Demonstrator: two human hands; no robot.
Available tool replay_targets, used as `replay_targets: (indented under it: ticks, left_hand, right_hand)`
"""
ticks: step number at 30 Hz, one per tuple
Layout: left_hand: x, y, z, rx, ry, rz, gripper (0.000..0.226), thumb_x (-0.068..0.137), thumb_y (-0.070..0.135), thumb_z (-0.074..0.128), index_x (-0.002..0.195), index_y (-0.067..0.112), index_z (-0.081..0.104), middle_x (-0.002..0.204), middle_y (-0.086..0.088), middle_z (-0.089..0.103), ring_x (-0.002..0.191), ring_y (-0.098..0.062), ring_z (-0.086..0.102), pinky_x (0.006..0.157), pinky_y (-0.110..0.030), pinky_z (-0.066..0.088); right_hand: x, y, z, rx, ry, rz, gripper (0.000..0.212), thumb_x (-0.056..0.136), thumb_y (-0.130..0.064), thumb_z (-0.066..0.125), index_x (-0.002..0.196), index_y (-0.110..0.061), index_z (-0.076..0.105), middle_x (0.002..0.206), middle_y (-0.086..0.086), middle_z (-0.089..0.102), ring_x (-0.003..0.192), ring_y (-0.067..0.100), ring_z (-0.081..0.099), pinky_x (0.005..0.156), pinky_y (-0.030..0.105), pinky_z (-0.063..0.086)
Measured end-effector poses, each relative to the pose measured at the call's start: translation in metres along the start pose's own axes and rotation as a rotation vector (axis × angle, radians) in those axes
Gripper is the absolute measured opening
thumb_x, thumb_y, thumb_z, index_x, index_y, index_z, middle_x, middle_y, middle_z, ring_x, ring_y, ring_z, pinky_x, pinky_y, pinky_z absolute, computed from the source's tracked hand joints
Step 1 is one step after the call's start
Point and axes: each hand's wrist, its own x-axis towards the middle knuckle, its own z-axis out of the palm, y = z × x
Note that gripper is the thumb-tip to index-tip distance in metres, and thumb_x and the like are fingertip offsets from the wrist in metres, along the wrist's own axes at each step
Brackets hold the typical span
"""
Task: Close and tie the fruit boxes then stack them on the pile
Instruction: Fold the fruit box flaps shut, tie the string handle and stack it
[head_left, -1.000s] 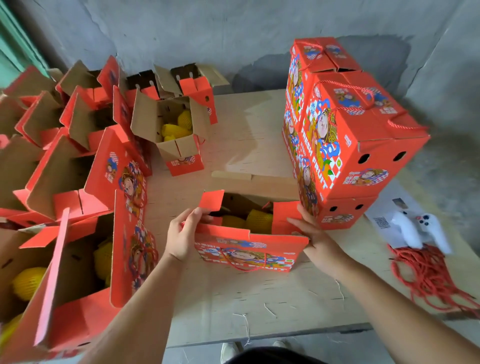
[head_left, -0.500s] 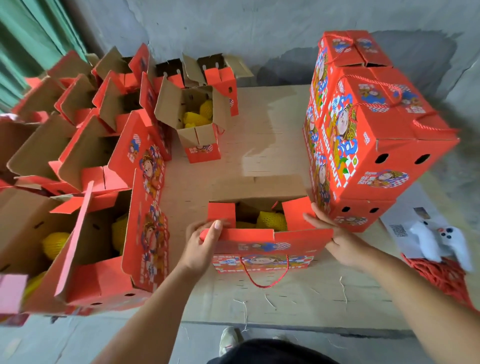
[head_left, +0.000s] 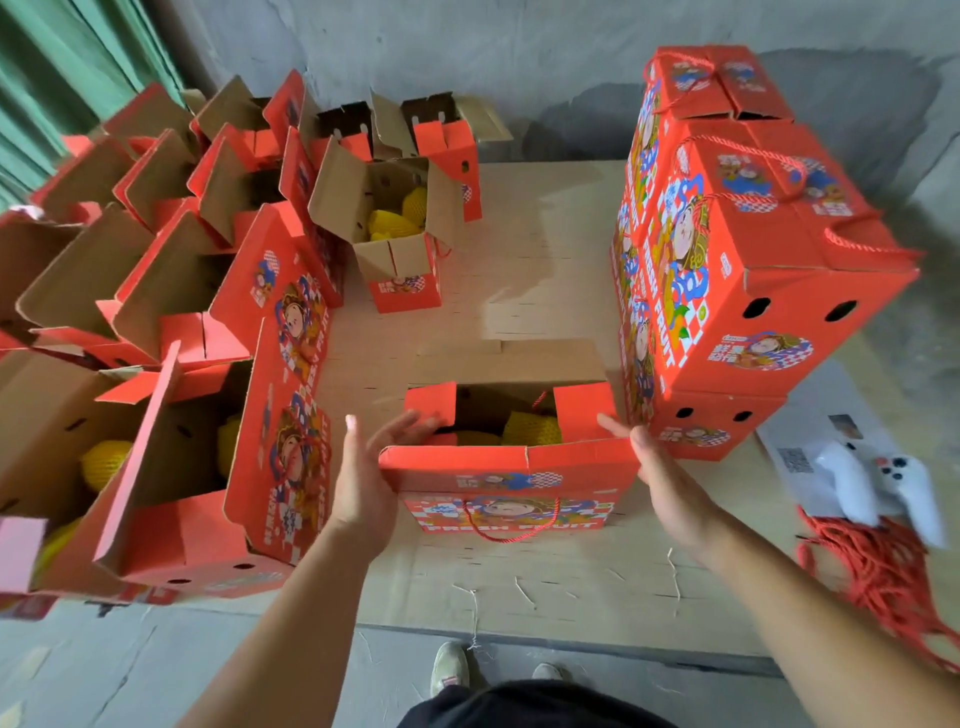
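So the open fruit box (head_left: 506, 488) is sitting on the table (head_left: 545, 587) with its long axis running left to right, printed "FRESH FRUIT" face turned toward the person and its red rope handle (head_left: 511, 522) drooping down that face. The top is being left open upward; two small red flaps are standing up at the left and right ends, the plain cardboard back flap is tilted away, and yellow netted fruit (head_left: 530, 428) is showing inside.

The left hand (head_left: 366, 473) is being held at the box's left end, fingers straight and spread, fingertips reaching in toward the left small flap; nothing is being gripped, and whether the palm is actually touching the box edge can't be told. The right hand (head_left: 660, 473) is being held flat and open against the box's right end, fingers pointing away from the person, alongside the right flap. So the box is lying between both hands.

Just right of the box, nearly touching, closed boxes are stacked as the pile (head_left: 727, 270). Further right of the box, a white game controller (head_left: 883, 488) and a heap of red cord (head_left: 883, 577) are lying. Left of the box, more open boxes (head_left: 171, 312) are crowded together.
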Motion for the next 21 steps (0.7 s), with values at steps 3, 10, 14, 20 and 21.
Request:
replay_targets:
  ticks: [3,10,14,20,21]
  left_hand:
    - [0.012,0.009,-0.003,0.249,0.087,0.092,0.030,0.105,0.037,0.056,0.122,0.018,0.072,0.107,-0.003,0.080,0.096,-0.016,0.075,0.072,-0.020,0.057]
    - [0.052,0.012,-0.017,0.523,-0.109,-0.029,0.076,0.097,0.027,0.072,0.159,0.035,0.027,0.136,0.003,0.052,0.108,-0.004,0.063,0.072,-0.016,0.056]
    - [0.065,-0.006,-0.017,0.768,-0.127,-0.008,0.081,0.097,0.024,0.073,0.158,0.040,0.022,0.128,0.011,0.052,0.110,-0.002,0.060,0.083,-0.022,0.057]
    - [0.083,0.002,-0.006,0.818,-0.103,0.006,0.087,0.079,0.037,0.067,0.154,0.036,0.022,0.118,0.016,0.050,0.107,-0.011,0.055,0.075,-0.027,0.045]
    - [0.083,0.003,-0.006,0.776,-0.133,-0.011,0.092,0.074,0.043,0.064,0.155,0.037,0.022,0.123,0.012,0.052,0.106,-0.009,0.055,0.077,-0.028,0.046]
  right_hand:
    - [0.001,0.002,0.003,0.023,0.016,0.000,0.087,0.082,-0.088,0.025,0.149,-0.039,0.050,0.154,-0.029,0.040,0.145,-0.012,0.029,0.126,0.032,0.018]
    - [-0.007,-0.008,0.017,0.119,0.226,-0.143,0.033,0.088,-0.023,0.041,0.080,-0.022,0.074,0.119,-0.011,0.074,0.124,0.005,0.060,0.099,0.023,0.040]
    - [-0.026,0.010,0.025,-0.247,0.008,-0.104,0.027,0.086,-0.014,0.052,0.079,-0.038,0.063,0.133,-0.030,0.046,0.139,0.001,0.029,0.107,0.024,0.031]
    - [-0.016,0.004,0.019,-0.773,-0.195,0.047,0.026,0.089,-0.071,0.041,0.108,-0.053,0.039,0.145,-0.034,0.022,0.139,0.007,0.014,0.106,0.032,0.024]
    - [-0.004,-0.002,0.022,-0.772,-0.084,-0.008,0.027,0.091,-0.071,0.032,0.098,-0.048,0.045,0.131,-0.030,0.038,0.127,0.014,0.032,0.100,0.031,0.028]
